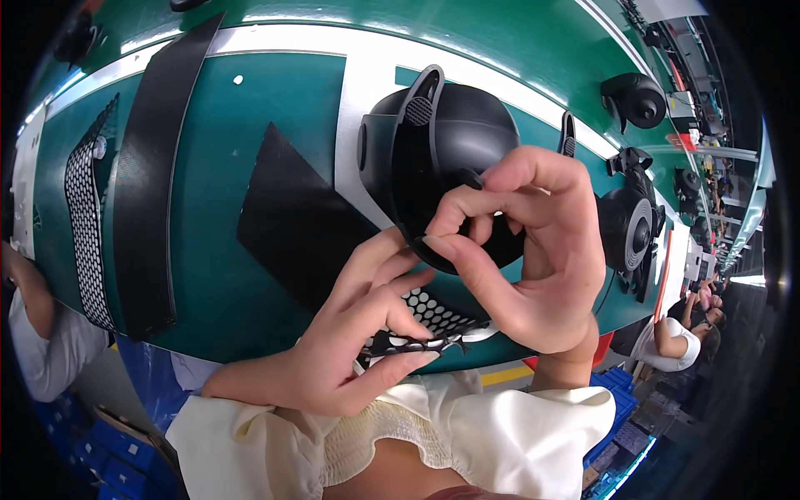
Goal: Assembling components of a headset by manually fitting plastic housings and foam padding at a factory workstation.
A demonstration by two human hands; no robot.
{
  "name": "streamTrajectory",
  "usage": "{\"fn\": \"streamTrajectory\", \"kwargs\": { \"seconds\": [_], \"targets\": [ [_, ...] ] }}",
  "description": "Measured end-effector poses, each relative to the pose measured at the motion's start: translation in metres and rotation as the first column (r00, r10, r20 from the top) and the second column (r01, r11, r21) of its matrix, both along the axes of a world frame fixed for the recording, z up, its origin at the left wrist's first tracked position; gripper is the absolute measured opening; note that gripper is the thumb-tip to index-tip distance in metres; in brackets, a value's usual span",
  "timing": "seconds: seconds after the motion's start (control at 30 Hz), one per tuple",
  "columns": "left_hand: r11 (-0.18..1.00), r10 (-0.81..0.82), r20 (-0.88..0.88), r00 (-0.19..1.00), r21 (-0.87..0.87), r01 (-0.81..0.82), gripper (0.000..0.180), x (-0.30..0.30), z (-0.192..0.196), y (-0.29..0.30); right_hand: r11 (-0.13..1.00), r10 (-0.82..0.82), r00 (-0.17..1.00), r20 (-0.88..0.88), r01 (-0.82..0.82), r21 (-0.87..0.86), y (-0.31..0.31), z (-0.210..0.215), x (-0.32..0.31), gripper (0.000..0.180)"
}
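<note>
My left hand (350, 342) is closed, thumb and forefinger pinching the edge of a black sheet with a pattern of white dots (433, 312). Raised above and to the right, my right hand (533, 250) is closed in a pinch, thumb tip close to the index finger. Whatever lies between those fingertips is too small to make out. Just beyond both hands stands a glossy black rounded shell (475, 121) with a grey-edged upright arm (421, 104). The right hand covers part of its front rim.
Flat black sheets (292, 217) (154, 175) lie on the green bench (221, 167), with another dotted strip (85, 225) at far left. A black round device (637, 229) stands on the right, a similar one (637, 100) farther back. Other people sit on both sides.
</note>
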State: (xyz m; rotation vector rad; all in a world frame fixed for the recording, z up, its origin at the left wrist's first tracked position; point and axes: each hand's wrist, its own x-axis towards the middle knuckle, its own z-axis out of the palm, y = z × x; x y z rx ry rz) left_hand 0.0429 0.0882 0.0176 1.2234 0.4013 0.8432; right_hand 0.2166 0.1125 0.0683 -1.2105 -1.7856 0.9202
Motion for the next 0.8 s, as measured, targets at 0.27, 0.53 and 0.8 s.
{"fn": "streamTrajectory", "kwargs": {
  "seconds": [0.27,0.53,0.8],
  "targets": [
    [1.000,-0.003,0.019,1.000,-0.005,0.003,0.015,-0.001,-0.002,-0.001,0.999,0.003,0.999,0.054,-0.006,0.054,0.001,-0.005,-0.004,0.040],
    [0.999,-0.036,-0.138,0.990,0.014,0.038,0.016,-0.012,0.013,0.011,0.829,-0.153,0.830,0.537,-0.188,0.526,0.004,0.007,-0.008,0.019],
    [0.980,0.059,0.078,0.995,-0.195,-0.043,0.015,-0.008,0.002,0.003,0.858,0.194,0.914,0.357,-0.335,0.389,0.021,-0.016,0.020,0.023]
  ]
}}
